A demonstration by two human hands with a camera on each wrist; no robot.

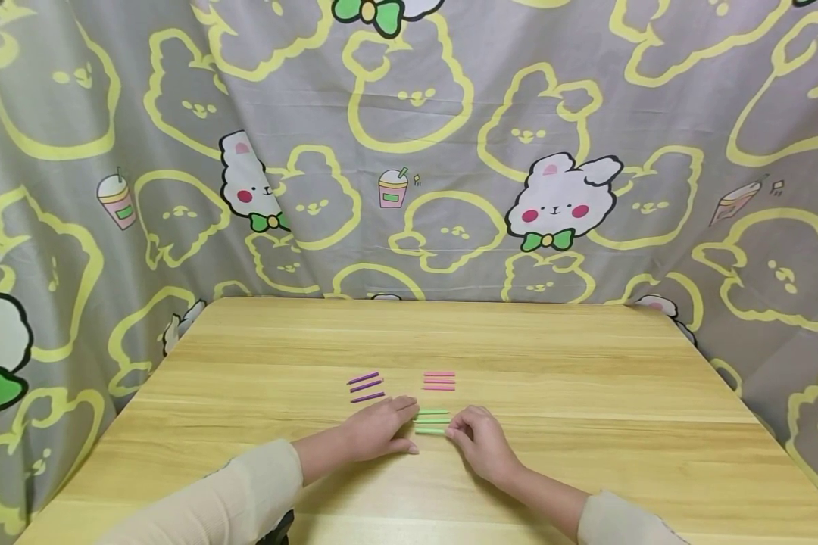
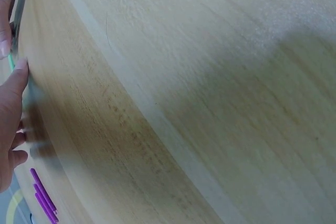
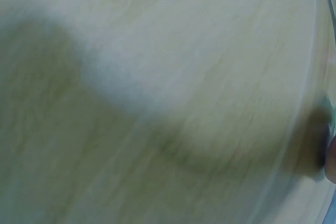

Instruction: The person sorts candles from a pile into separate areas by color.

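Three thin light-green sticks (image 1: pixel 432 421) lie side by side on the wooden table (image 1: pixel 552 363), pointing left to right. At their left ends rests my left hand (image 1: pixel 380 428), palm down with fingers extended; its fingertips are close to the sticks. My right hand (image 1: pixel 484 446) is at the right ends, its thumb and index finger pinching the tip of the nearest green stick. In the left wrist view, a bit of green stick (image 2: pixel 11 62) shows between the two hands. Only a fingertip (image 3: pixel 331 163) shows at the edge of the right wrist view.
Three purple sticks (image 1: pixel 366 387) lie slightly slanted beyond my left hand. Behind the green ones is a row of three pink sticks (image 1: pixel 439 381). A grey curtain (image 1: pixel 450 151) with yellow outlines and rabbit prints hangs around the table's back and sides.
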